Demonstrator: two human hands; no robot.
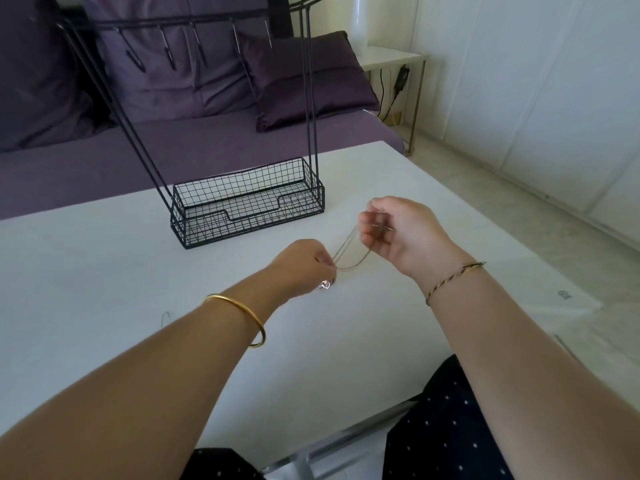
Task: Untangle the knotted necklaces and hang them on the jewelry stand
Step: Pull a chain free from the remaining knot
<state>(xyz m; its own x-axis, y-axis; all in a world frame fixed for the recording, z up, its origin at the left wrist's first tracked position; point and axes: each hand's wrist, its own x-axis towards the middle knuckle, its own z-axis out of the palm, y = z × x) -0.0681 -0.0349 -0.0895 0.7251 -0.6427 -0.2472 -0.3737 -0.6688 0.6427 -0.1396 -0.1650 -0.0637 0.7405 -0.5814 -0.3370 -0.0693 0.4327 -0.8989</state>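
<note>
necklaces [350, 255]: fine metal chains, several strands, strung between both hands and sagging in a shallow loop just above the table [104, 271]; centre of view, at 5 o'clock from the jewelry stand [249, 206].
pendant [325, 285]: small shiny piece hanging just under the left hand, close to the tabletop; contact with the tabletop cannot be told.
left hand [304, 268]: closed in a pinch on the lower end of the strands, knuckles up.
right hand [398, 233]: raised at 2 o'clock from the left, thumb and fingertips pinching the upper end, other fingers curled.
knot: not resolvable; strands too thin to separate by eye.
stand detail: black wire, basket base on the table, hooks [168, 50] on the top bar at 12 o'clock; nothing seen hanging there.
weight: judged very light; negligible load on either pinch.
stiffness: judged fully limp; follows gravity, holds no shape.
slip: judged smooth, apt to slide through fingertips; firm pad pinch advised.
fragility: judged delicate; links and clasp liable to stretch or snap under a sharp pull; gentle teasing advised, no tugging.
where to hold: judged best close on either side of the tangle, one strand per pinch; for hanging, at the top of the loop, spread wide enough to pass over a hook.
risk: knot likely to tighten if the ends are drawn apart.
</note>
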